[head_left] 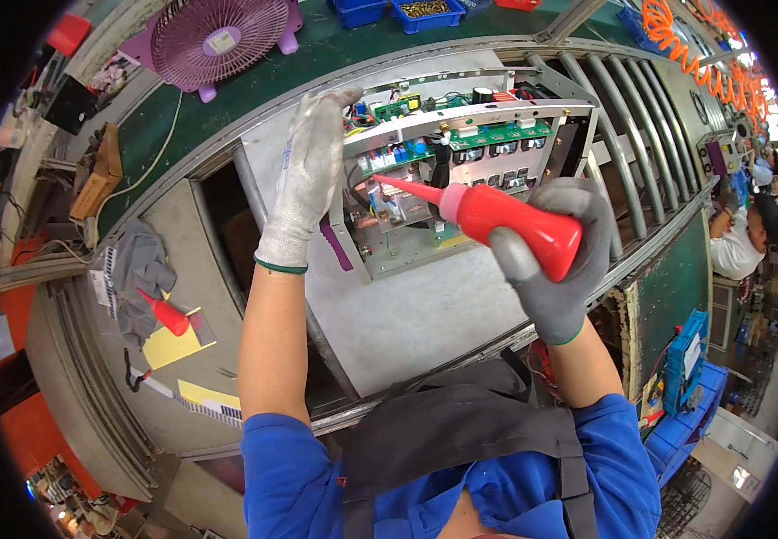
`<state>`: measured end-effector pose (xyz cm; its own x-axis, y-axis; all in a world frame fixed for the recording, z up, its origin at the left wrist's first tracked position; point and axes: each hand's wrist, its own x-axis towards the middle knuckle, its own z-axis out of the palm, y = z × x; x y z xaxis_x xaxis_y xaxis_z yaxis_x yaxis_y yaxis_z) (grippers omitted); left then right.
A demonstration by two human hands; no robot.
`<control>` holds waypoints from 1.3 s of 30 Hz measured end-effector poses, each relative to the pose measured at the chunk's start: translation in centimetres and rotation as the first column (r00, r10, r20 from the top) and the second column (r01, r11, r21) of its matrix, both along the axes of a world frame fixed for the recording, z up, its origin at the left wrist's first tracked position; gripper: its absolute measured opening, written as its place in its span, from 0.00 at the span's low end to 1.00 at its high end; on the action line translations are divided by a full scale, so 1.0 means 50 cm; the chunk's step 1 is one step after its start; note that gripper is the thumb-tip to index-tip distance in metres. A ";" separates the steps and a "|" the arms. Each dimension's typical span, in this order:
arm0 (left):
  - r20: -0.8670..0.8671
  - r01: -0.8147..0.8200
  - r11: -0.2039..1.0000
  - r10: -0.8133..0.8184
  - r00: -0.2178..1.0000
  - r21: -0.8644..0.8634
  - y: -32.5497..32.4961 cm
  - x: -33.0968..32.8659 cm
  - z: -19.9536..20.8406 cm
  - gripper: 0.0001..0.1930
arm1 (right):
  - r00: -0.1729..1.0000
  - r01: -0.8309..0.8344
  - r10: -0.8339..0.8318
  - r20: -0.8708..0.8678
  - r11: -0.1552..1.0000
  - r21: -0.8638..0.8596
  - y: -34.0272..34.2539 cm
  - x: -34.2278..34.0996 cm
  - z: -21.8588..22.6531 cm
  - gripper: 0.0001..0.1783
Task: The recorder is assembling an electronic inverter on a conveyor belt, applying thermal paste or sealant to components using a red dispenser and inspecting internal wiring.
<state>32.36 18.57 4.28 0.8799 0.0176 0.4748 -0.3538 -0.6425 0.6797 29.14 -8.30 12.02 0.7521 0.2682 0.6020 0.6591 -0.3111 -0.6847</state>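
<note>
My right hand (561,256), in a grey glove, is closed around a red squeeze bottle (519,225) with a long tapered nozzle. The nozzle tip points left, over the inside of an open metal chassis (389,263) that holds green circuit boards (497,135), wires and dark components. At the chassis's left end is my left hand (311,166) in a white knitted glove with a green cuff edge. Its fingers are stretched out against the metal side, and its fingertips reach the far rail. Whether the nozzle touches anything inside I cannot tell.
The chassis rests on a grey metal plate (416,337) beside metal rollers (627,135). Beyond stand a purple fan (220,40) and blue bins (429,16). A second red bottle (170,316) and grey cloth (142,265) lie left. Orange coiled hoses (694,54) hang far right, near another person (741,242).
</note>
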 end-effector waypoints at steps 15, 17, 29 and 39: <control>0.032 -0.027 0.998 0.025 0.999 0.064 0.003 -0.009 -0.014 0.24 | 0.963 0.046 -0.007 0.270 0.989 -0.139 0.055 -0.009 -0.005 0.27; -0.004 -0.025 0.996 0.025 1.000 0.090 0.004 -0.011 -0.013 0.23 | 0.966 0.038 0.001 0.259 0.989 -0.143 0.050 -0.012 -0.005 0.27; 0.073 -0.070 0.986 0.060 0.996 0.150 -0.002 0.000 -0.019 0.30 | 0.976 0.032 0.009 0.217 0.982 -0.184 0.033 -0.015 0.001 0.24; -0.063 -0.014 0.986 0.003 0.998 -0.168 -0.009 -0.008 -0.005 0.19 | 0.981 0.023 0.005 0.196 0.989 -0.143 0.026 -0.010 -0.003 0.24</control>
<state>31.96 18.11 4.01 0.9074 0.1002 0.4082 -0.3022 -0.5194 0.7993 28.63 -7.00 11.85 0.6265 0.3565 0.6931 0.7723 -0.4037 -0.4905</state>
